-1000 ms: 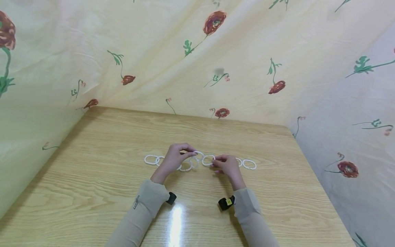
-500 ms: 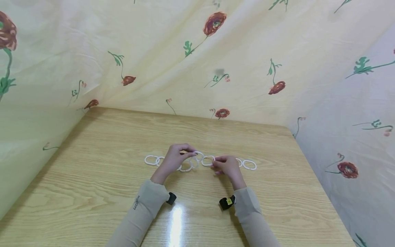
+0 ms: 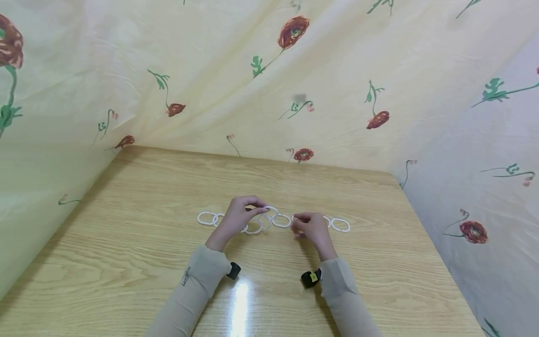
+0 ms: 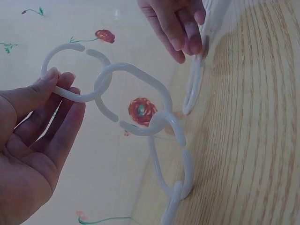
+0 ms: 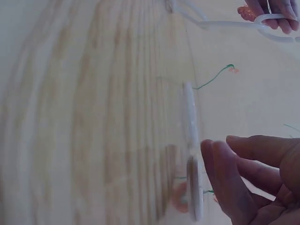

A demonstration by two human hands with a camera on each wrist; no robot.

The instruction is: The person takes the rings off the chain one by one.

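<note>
My left hand (image 3: 241, 214) pinches a white plastic chain link (image 4: 83, 97) between thumb and fingers, above the table. The held link has a small gap in its top side, and further links (image 4: 149, 77) hang from it down to the tabletop on the left. My right hand (image 3: 310, 230) holds nothing; its fingers are loosely bent, with fingertips beside a second run of links. In the right wrist view, the end link (image 5: 189, 110) of that run lies flat on the wood and overlaps another link (image 5: 196, 199). The right hand hides part of this run in the head view.
Chain links (image 3: 206, 223) of the left run stretch leftward on the wooden table (image 3: 168, 281). More links (image 3: 340, 230) lie to the right of my right hand. A flowered cloth (image 3: 210, 70) hangs behind the table and along both sides.
My right hand has let go of the end link it pinched; that link has dropped flat onto the table, slightly left. My left hand has stayed in place with its link.
</note>
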